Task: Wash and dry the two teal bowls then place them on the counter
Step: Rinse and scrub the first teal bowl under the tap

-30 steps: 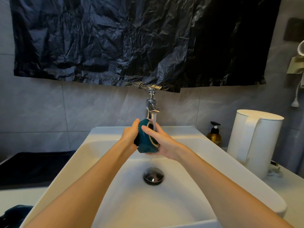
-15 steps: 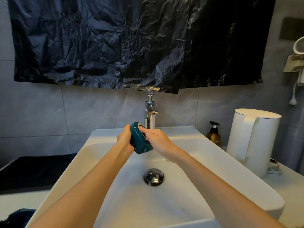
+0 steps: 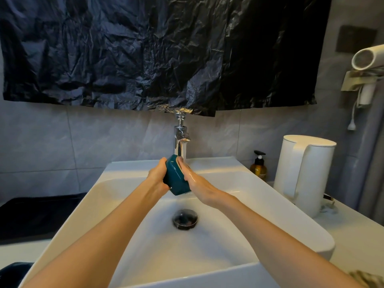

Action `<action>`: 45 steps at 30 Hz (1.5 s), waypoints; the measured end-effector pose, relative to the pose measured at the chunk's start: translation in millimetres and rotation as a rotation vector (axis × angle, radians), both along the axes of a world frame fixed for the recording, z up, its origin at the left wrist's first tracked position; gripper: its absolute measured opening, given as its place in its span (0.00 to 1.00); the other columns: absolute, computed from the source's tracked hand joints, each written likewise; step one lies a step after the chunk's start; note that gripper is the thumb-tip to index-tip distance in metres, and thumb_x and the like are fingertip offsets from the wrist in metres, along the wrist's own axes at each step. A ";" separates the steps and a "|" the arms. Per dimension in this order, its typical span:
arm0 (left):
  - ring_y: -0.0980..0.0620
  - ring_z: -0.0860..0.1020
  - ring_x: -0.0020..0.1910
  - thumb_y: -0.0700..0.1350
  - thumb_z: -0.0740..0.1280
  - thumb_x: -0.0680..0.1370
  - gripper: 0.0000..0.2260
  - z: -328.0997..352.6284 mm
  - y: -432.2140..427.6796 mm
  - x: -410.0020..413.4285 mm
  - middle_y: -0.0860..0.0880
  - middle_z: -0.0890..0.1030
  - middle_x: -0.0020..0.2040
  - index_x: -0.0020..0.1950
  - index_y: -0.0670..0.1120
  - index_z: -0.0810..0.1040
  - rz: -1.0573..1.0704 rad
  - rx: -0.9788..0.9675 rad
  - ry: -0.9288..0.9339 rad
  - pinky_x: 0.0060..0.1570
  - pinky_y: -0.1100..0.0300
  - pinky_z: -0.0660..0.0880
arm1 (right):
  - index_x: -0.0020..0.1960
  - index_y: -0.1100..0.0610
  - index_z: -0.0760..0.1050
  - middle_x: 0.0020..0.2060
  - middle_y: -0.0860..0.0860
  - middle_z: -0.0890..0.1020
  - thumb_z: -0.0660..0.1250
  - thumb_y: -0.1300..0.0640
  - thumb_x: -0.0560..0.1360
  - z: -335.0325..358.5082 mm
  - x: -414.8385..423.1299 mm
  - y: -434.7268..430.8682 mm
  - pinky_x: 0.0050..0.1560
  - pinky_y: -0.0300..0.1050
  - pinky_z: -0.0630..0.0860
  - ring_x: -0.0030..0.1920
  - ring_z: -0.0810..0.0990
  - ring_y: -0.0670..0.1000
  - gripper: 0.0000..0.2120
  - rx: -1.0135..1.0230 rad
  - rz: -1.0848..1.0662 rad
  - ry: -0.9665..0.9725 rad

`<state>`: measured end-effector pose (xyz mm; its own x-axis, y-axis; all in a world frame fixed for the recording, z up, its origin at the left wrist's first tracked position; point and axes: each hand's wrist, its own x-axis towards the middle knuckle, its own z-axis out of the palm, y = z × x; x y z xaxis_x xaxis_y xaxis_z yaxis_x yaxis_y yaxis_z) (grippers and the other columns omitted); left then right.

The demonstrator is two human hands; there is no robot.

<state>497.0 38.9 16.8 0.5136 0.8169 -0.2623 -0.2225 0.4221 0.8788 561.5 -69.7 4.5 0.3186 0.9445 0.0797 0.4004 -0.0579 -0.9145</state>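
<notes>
Curling round teal bowl (image 3: 177,180), left grip (image 3: 156,176); right grip (image 3: 197,181) flat against it (white sink (image 3: 128,169), grey tiles (image 3: 83,142)).

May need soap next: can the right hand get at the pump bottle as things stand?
Probably yes. The right hand lies flat against the teal bowl, which the left hand grips. Nothing stands between it and the pump bottle; the kettle sits further right.

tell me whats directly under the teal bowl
Under the teal bowl is the white sink, its dark round drain stopper nearer the camera. The forearms cover parts of the basin.
</notes>
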 end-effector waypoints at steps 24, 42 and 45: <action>0.47 0.80 0.48 0.59 0.61 0.78 0.17 10.9 -10.4 -18.9 0.45 0.84 0.47 0.49 0.46 0.81 -0.335 0.320 0.026 0.47 0.54 0.76 | 0.66 0.54 0.72 0.60 0.54 0.80 0.71 0.46 0.72 2.9 33.6 -8.4 0.57 0.49 0.77 0.62 0.77 0.55 0.26 0.052 0.020 0.610; 0.41 0.79 0.49 0.43 0.62 0.76 0.12 13.1 -11.9 -19.9 0.38 0.78 0.53 0.57 0.39 0.73 -0.477 -0.066 0.064 0.49 0.47 0.77 | 0.48 0.55 0.63 0.42 0.53 0.70 0.71 0.68 0.61 -5.2 24.5 0.0 0.38 0.46 0.73 0.43 0.62 0.51 0.23 0.432 -0.439 -1.361; 0.42 0.77 0.49 0.39 0.60 0.75 0.10 12.9 -13.3 -16.9 0.39 0.76 0.49 0.56 0.41 0.70 -0.340 0.032 0.050 0.51 0.46 0.77 | 0.56 0.56 0.62 0.58 0.55 0.66 0.66 0.64 0.66 -12.8 27.2 -1.5 0.58 0.49 0.70 0.57 0.60 0.54 0.22 0.310 -0.336 -1.197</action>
<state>480.1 25.6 29.7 0.7453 0.6092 -0.2710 -0.0303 0.4370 0.8990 588.7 -71.2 -8.3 0.1139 0.7229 0.6815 0.9861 -0.1660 0.0112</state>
